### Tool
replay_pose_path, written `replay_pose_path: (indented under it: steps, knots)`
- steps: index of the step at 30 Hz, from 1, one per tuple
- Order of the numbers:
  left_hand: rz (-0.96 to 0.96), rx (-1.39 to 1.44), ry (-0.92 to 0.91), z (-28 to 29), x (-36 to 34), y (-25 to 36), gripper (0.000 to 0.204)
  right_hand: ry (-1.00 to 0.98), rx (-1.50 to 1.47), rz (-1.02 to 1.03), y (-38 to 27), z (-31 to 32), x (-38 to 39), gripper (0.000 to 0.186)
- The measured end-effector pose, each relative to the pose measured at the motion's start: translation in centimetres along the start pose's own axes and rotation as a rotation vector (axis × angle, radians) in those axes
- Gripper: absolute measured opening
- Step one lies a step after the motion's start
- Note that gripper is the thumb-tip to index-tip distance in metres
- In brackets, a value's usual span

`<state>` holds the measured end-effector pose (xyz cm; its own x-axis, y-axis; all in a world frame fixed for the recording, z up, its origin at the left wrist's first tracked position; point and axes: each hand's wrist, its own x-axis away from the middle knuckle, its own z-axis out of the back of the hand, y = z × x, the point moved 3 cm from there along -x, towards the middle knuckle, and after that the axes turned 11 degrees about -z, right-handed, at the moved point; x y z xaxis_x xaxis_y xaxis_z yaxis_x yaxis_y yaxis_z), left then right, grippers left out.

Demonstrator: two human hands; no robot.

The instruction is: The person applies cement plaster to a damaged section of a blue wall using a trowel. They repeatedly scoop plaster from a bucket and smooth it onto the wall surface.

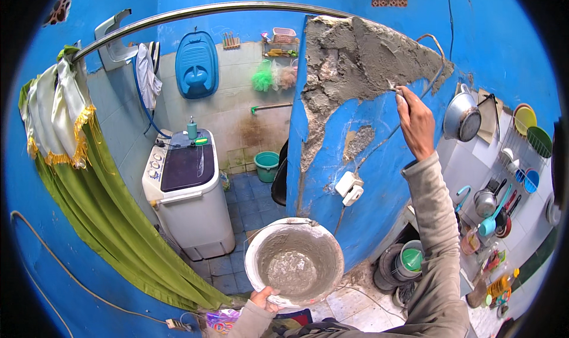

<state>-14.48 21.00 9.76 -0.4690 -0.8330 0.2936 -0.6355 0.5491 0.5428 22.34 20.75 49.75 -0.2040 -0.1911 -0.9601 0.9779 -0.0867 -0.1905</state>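
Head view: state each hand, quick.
Left hand: closed on the bucket's rim.
Right hand: closed on a small tool, kind unclear.

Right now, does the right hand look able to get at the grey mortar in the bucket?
Probably yes, if the right hand comes down from the wall: the bucket is open on top, and the left hand holds only its rim, leaving the grey mortar uncovered.

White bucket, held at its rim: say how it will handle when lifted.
The white bucket may feel bottom-heavy, since grey mix lies in it. It could tip, as the left grip holds only one side of its rim. Its caked inner wall probably feels gritty rather than slick.
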Motion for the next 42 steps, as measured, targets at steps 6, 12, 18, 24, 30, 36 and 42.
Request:
replay_pose_path:
  steps: [6, 12, 18, 24, 30, 36, 42]
  knots:
    - [0.064, -0.109, 0.039, 1.0, -0.1, 0.4, 0.056, -0.108, 0.408, 0.259, -5.9, 5.0, -2.9, 0.023]
    - [0.059, 0.001, 0.013, 0.4, -0.2, 0.3, 0.054, -0.114, 0.638, 0.574, -10.7, 8.2, -7.9, 0.014]
    - [0.084, -0.047, -0.079, 0.9, -0.8, 0.5, 0.059, -0.168, 0.84, 0.707, -12.8, 8.1, -9.1, 0.01]
    - [0.086, -0.031, -0.125, 1.8, -1.3, 0.5, 0.059, -0.223, 0.927, 0.783, -14.4, 7.8, -12.3, 0.015]
    - [0.139, -0.012, -0.129, 1.2, -0.9, 0.8, 0.059, -0.138, 0.984, 0.794, -14.4, 8.5, -12.7, 0.017]
    - [0.139, 0.083, -0.153, 1.5, -1.6, 0.4, 0.053, -0.186, 0.931, 0.828, -14.5, 6.9, -11.5, 0.015]
    - [0.16, -0.026, -0.133, 0.2, -1.1, 1.1, 0.054, -0.121, 0.961, 0.823, -13.3, 9.3, -15.6, 0.017]
